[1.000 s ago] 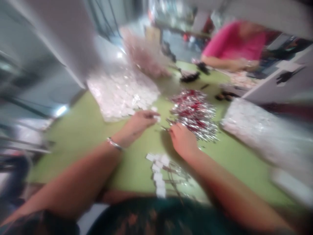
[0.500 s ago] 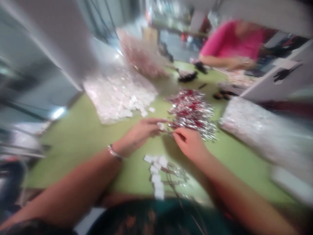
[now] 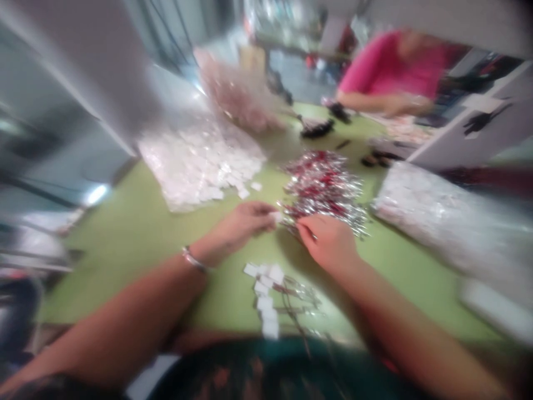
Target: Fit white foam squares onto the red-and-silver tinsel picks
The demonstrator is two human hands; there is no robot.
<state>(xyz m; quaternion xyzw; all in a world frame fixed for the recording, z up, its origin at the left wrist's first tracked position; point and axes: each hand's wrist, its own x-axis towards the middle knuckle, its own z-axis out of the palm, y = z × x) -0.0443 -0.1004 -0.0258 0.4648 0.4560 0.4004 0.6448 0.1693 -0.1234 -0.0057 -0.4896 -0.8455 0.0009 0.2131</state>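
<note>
My left hand (image 3: 250, 219) pinches a small white tag (image 3: 275, 218) between thumb and fingers, just left of a heap of silvery and red shiny pieces (image 3: 325, 180). My right hand (image 3: 322, 236) is closed at the heap's near edge, its fingertips pressed together; whatever they hold is too small and blurred to name. Nearer to me lies a row of white tags (image 3: 266, 303) joined to thin strands with clear or silvery ends. Many more white tags (image 3: 200, 161) spill from a clear plastic bag at the back left.
A pinkish plastic bag (image 3: 237, 91) stands behind the tags on the green table (image 3: 125, 239). Full clear bags (image 3: 433, 216) lie at the right. Black items (image 3: 317, 129) are at the back. A person in a pink top (image 3: 391, 72) works across the table.
My left fingers have closed around the white tag, and the thumb and fingertips are now nearer together. My right hand has shifted very slightly. The view has moved a little.
</note>
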